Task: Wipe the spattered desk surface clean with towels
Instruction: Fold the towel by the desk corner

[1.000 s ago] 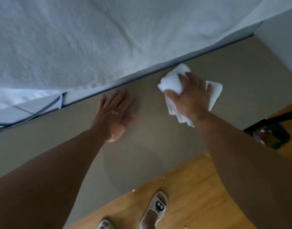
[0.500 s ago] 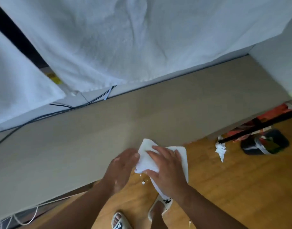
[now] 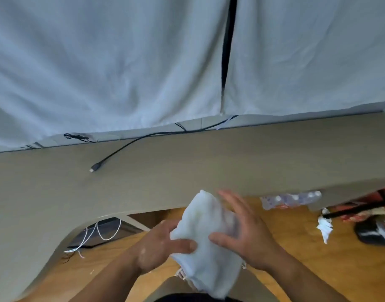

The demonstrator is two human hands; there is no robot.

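Observation:
A white towel (image 3: 205, 238) hangs in the air in front of the desk's near edge, held between both hands. My left hand (image 3: 160, 247) grips its lower left side, thumb across the cloth. My right hand (image 3: 245, 234) holds the right side with the thumb on the front and the fingers spread behind the cloth. The grey-beige desk (image 3: 209, 158) stretches across the middle of the view, beyond the hands. Pale smears show on my left hand.
A black cable (image 3: 130, 147) with a plug end lies on the desk at the left. White cloth (image 3: 113, 62) hangs behind the desk. On the wooden floor lie a crumpled tissue (image 3: 324, 227), a pack of bottles (image 3: 291, 200) and white cords (image 3: 95, 234).
The towel has come off the desk surface and back over the near edge. Both hands now hold it in the air; the view has pulled back and shifted left.

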